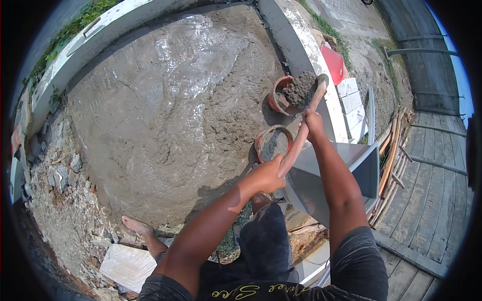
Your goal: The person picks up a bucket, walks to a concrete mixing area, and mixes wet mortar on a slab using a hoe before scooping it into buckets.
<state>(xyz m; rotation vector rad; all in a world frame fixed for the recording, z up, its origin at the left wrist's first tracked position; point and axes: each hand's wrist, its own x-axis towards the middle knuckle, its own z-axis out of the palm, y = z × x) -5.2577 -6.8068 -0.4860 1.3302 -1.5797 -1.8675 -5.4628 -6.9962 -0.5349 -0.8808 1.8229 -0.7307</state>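
Both my hands grip the curved wooden handle (300, 141) of a hoe-like tool. My left hand (269, 175) holds its near end, and my right hand (312, 122) is farther up towards the head. A heap of wet grey mortar (300, 89) covers most of the tool's blade, over the opening of an orange-red bucket (276, 98). Whether the mortar touches the bucket's inside, I cannot tell. A second orange-red bucket (259, 145) with grey residue inside stands nearer, just beyond my left hand. Left of both buckets spreads a wide bed of wet mortar (162, 101).
A low white wall (301, 41) borders the mortar on the right and far sides. By my right forearm stands a grey plastic tub (316, 177). Rubble (64, 180) lines the left, near my bare foot (137, 225). Wooden poles (391, 169) lie beside a plank wall (425, 180).
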